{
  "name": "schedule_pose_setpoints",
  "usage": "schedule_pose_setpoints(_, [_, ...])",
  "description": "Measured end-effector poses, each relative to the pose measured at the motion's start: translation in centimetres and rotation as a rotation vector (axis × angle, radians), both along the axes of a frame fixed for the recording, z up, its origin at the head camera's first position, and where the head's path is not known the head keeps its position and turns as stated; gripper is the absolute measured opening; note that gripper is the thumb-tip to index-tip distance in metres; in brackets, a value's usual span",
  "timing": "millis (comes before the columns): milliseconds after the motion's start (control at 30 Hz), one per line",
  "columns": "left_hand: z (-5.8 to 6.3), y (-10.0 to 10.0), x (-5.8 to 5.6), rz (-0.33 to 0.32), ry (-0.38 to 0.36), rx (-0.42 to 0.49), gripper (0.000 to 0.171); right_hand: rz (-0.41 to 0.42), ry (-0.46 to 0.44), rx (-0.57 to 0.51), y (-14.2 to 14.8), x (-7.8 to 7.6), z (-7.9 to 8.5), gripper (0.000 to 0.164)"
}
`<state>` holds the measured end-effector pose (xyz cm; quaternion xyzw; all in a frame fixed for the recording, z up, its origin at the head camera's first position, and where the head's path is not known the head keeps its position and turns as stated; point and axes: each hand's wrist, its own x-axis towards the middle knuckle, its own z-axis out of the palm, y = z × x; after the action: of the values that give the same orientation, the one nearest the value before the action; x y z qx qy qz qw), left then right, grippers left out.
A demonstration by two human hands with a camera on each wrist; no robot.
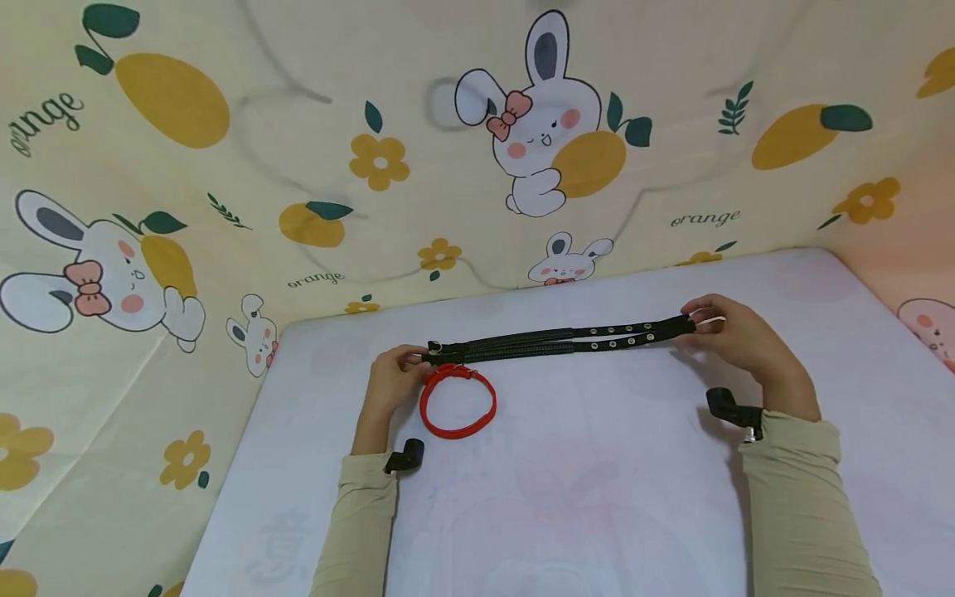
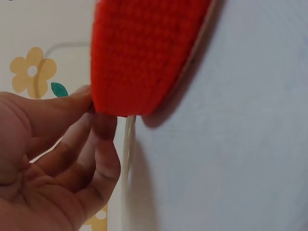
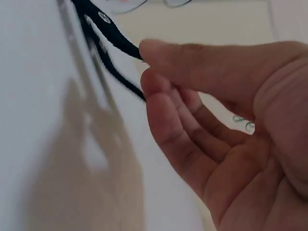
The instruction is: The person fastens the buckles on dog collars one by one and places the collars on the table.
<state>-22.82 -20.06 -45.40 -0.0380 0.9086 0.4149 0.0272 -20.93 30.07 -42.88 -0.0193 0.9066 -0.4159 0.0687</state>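
Two black collar straps (image 1: 522, 342) with metal eyelets stretch side by side just above the white table. At their buckle end on the left, my left hand (image 1: 391, 381) pinches them between thumb and fingers. My right hand (image 1: 734, 332) pinches the other ends, and both strands (image 3: 113, 36) run into its fingertips in the right wrist view. A red collar (image 1: 458, 403), closed into a ring, lies beside the left hand, below the buckle end. Up close in the left wrist view, its woven red band (image 2: 139, 57) hides what the left fingertips hold.
The white tabletop (image 1: 567, 481) spreads under both hands. Behind it and on the left hangs a cream cloth (image 1: 418, 50) printed with rabbits, oranges and flowers. Black wrist cameras stick out from both sleeves, the right one (image 1: 731, 406) close over the table.
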Motion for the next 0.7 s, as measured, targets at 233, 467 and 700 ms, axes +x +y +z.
schedule_pose_setpoints(233, [0.2,0.2,-0.1,0.002,0.021,0.027,0.034,0.089,0.047,-0.077,-0.7,0.0,0.5,0.047])
schedule_pose_setpoints(467, [0.2,0.2,-0.1,-0.019,0.038,0.047,0.033,0.077,0.027,-0.04,-0.9,-0.1,0.4,0.044])
schedule_pose_setpoints(700, [0.4,-0.4,0.2,-0.053,0.069,0.015,0.03,0.106,0.044,-0.079,-1.8,-0.3,0.2,0.043])
